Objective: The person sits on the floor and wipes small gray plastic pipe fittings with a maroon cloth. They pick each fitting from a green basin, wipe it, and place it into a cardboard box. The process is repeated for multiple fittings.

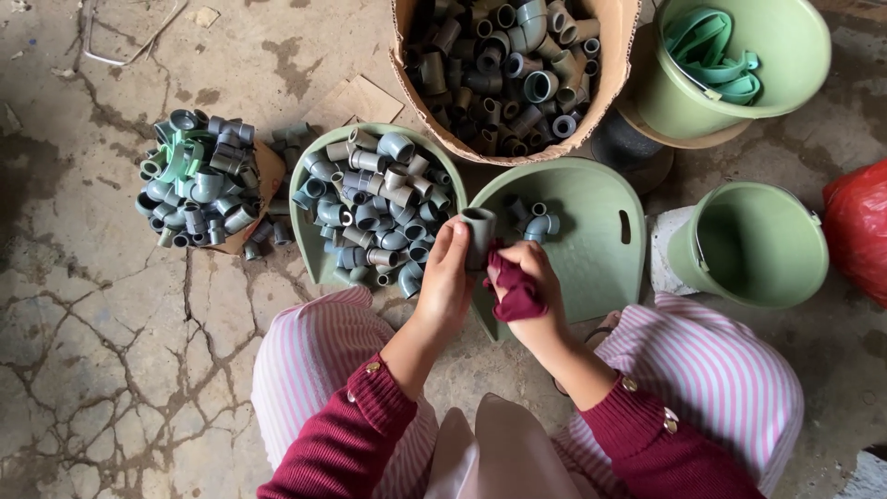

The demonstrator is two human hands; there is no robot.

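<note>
Head view: two hands (490,277), one fitting (479,236), one cloth (514,288).

Two hands show: the left hand (445,277) with one grey pipe fitting (479,237) in its grip, the right hand (528,291) with one dark red cloth (514,292). There are two green buckets, one with green hose pieces (739,65) and one with none (753,245). Two green scoop-shaped trays lie on the floor: one heaped with fittings (309,245), too many to count, the other (591,249) with about three. One cardboard box (614,37) is full of fittings. One loose heap (196,177) sits apart. One red bag (857,226).
</note>
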